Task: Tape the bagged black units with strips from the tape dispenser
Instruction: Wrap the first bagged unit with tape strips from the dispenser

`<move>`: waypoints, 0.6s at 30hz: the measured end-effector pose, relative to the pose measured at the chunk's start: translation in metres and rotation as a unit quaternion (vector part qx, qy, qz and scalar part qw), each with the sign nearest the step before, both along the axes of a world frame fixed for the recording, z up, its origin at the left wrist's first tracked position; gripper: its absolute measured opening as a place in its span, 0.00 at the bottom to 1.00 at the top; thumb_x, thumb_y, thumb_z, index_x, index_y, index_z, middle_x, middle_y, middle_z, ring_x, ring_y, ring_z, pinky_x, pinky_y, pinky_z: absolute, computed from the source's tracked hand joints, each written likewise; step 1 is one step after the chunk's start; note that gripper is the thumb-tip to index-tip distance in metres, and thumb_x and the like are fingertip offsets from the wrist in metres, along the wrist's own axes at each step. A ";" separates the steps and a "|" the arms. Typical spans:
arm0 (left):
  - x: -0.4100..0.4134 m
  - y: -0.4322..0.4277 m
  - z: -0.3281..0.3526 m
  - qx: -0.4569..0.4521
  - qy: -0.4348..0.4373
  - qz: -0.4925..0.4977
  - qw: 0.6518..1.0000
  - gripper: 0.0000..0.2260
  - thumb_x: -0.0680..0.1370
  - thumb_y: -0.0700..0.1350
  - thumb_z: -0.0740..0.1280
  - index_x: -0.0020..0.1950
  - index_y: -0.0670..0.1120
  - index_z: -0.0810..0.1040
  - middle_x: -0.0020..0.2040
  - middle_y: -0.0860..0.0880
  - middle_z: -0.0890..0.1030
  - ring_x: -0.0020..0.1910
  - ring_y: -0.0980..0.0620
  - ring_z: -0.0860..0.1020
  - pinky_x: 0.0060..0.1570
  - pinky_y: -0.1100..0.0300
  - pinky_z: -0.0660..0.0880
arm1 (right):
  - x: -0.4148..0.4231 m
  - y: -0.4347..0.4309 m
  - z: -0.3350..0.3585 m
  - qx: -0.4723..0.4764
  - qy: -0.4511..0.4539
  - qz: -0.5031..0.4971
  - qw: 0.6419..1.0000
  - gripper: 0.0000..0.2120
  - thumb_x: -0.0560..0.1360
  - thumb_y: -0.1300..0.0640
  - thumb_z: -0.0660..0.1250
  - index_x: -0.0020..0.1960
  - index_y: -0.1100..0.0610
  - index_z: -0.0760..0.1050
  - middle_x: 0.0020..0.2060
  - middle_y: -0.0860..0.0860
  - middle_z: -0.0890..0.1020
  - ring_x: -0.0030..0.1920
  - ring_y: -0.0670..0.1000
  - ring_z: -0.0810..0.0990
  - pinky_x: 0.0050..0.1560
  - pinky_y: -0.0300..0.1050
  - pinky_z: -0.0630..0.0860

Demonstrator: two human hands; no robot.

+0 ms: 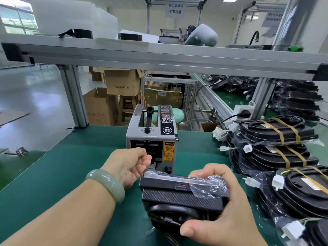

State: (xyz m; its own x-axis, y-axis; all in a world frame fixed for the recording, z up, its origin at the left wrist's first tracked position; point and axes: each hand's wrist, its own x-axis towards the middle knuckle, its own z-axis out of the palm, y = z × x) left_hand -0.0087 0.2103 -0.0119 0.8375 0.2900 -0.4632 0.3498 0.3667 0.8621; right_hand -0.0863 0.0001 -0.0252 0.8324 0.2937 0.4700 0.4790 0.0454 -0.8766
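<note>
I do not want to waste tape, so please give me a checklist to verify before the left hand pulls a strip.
1. Right hand grips the bagged black unit: ok.
2. Left hand is at the outlet of the tape dispenser: ok.
3. Dispenser is powered, red display lit: ok.
4. A strip is ready at the outlet: cannot tell, the fingers hide it.
5. Bag lies smooth on the unit's top: not ok, it is crumpled.

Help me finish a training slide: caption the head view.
Left hand at the outlet of the tape dispenser, right hand gripping a bagged black unit.
</note>
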 end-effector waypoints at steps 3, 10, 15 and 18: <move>0.001 -0.002 0.002 0.022 -0.005 0.010 1.000 0.08 0.79 0.38 0.65 0.42 0.38 0.75 0.21 0.47 0.78 0.17 0.58 0.74 0.17 0.71 0.69 | -0.001 0.001 0.001 -0.002 0.000 0.003 1.000 0.33 0.47 0.55 0.84 0.49 0.47 0.74 0.48 0.53 0.83 0.43 0.56 0.84 0.38 0.46 0.81; 0.003 -0.005 0.003 0.078 -0.015 0.028 0.996 0.07 0.79 0.39 0.66 0.43 0.37 0.75 0.32 0.44 0.78 0.16 0.59 0.74 0.17 0.71 0.68 | -0.004 0.002 0.005 0.009 0.004 0.010 1.000 0.32 0.48 0.54 0.83 0.48 0.46 0.74 0.46 0.50 0.83 0.43 0.54 0.85 0.37 0.42 0.80; 0.003 -0.008 0.006 0.124 -0.012 0.034 0.992 0.05 0.79 0.39 0.66 0.46 0.37 0.76 0.33 0.44 0.78 0.16 0.59 0.74 0.18 0.70 0.68 | -0.006 0.005 0.007 0.001 -0.006 -0.013 1.000 0.31 0.47 0.53 0.82 0.46 0.43 0.74 0.45 0.47 0.84 0.41 0.47 0.84 0.38 0.37 0.79; 0.004 -0.010 0.008 0.177 -0.003 0.024 0.984 0.07 0.79 0.38 0.63 0.41 0.37 0.74 0.32 0.45 0.77 0.14 0.60 0.71 0.15 0.71 0.66 | -0.006 0.007 0.009 -0.008 -0.009 -0.034 0.999 0.30 0.45 0.51 0.80 0.45 0.41 0.74 0.45 0.45 0.84 0.40 0.45 0.84 0.38 0.35 0.78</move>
State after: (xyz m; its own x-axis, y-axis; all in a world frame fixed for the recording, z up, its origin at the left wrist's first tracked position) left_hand -0.0049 0.2000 -0.0037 0.8219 0.4709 -0.3207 0.3332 0.0592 0.9410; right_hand -0.0924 0.0070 -0.0166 0.8421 0.2440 0.4809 0.4961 -0.0009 -0.8683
